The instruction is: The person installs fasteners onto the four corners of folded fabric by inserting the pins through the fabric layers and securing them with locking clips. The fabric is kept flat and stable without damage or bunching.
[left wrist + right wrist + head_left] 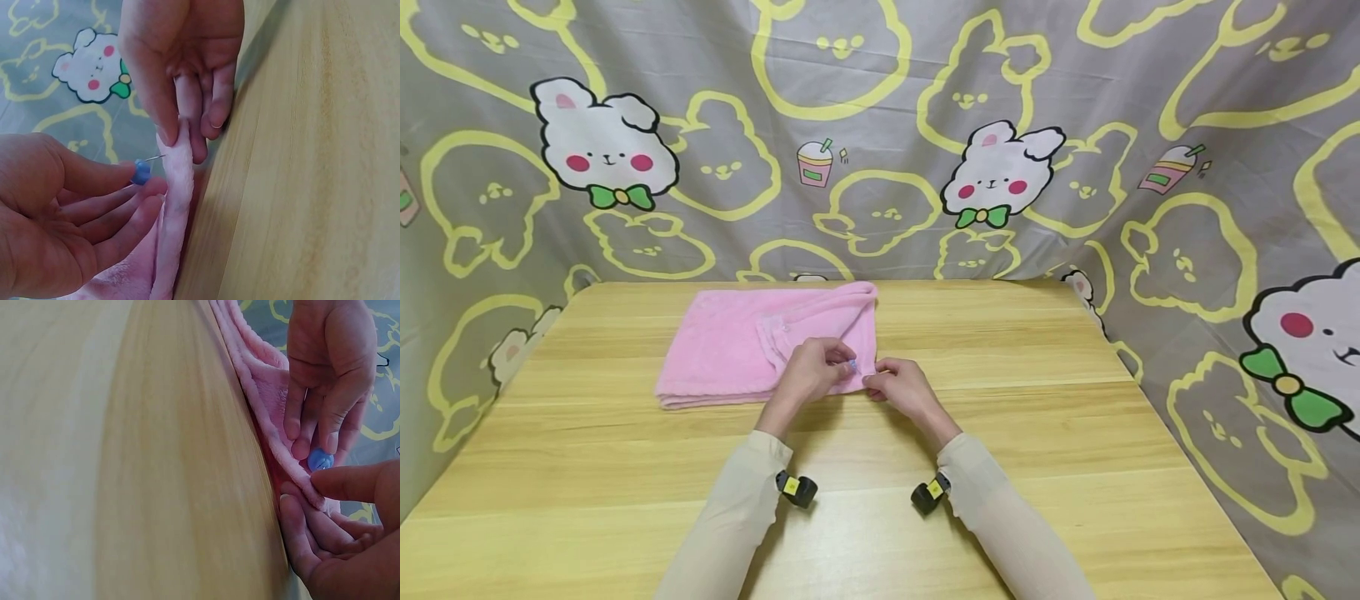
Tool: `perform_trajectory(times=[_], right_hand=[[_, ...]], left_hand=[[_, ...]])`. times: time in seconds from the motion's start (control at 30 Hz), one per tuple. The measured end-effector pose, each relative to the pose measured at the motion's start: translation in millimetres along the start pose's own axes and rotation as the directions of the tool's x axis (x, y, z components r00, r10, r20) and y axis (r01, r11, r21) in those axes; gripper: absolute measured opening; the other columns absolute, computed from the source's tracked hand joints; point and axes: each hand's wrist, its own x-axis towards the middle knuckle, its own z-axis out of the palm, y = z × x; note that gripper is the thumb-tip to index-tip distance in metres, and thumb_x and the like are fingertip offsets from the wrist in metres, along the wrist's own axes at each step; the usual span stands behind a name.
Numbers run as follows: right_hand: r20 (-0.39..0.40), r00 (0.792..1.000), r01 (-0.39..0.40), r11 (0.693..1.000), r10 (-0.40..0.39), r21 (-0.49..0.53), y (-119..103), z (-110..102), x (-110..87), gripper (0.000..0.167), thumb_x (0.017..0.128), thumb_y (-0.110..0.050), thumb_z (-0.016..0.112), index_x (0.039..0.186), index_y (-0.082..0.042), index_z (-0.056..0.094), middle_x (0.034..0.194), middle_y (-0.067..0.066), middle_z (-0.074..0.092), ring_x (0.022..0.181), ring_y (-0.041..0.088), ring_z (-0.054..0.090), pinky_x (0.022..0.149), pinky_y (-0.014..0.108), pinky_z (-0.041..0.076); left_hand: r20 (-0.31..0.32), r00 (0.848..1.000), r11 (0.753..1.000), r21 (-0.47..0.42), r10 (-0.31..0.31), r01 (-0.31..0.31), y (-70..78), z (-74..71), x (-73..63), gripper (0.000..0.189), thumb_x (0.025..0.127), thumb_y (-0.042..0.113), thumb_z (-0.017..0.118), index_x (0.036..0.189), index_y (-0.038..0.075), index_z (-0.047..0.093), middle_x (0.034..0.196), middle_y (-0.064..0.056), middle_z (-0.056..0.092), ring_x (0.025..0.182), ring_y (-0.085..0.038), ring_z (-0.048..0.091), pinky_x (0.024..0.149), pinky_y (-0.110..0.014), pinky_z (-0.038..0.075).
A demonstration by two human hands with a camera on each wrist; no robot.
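Note:
A folded pink fleece cloth [722, 342] lies on the table, its front right corner turned up between the hands. My left hand [814, 367] pinches a blue-headed push pin [141, 172] between thumb and fingers. In the left wrist view the pin's bare metal needle points at the cloth's edge, its tip at or touching the fabric; whether it pierces it I cannot tell. My right hand [906, 387] pinches the cloth's corner between thumb and fingers, close to the pin. The right wrist view shows the blue pin head [320, 459] just beside the pinched edge [294, 464].
The wooden table [1000, 333] carries the cloth left of centre. A grey curtain [880, 100] with yellow outlines and white rabbits hangs behind and at both sides. Black wrist cameras [802, 492] sit on both sleeves.

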Motion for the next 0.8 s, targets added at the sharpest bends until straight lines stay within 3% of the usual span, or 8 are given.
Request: perform_trajectory(times=[0.8], right_hand=[[0.009, 1.000, -0.002, 1.000, 0.002, 0.002, -1.2, -0.1, -1.7, 0.015, 0.088, -0.005, 0.069, 0.099, 0.007, 0.070, 0.087, 0.016, 0.073, 0.071, 0.015, 0.069, 0.075, 0.033, 0.061]], left_hand=[[0.002, 1.000, 1.000, 0.019, -0.012, 0.012, 0.4, 0.6, 0.2, 0.015, 0.090, 0.008, 0.072, 0.104, 0.007, 0.077, 0.097, -0.009, 0.078, 0.093, -0.023, 0.071, 0.087, -0.040, 0.053]])
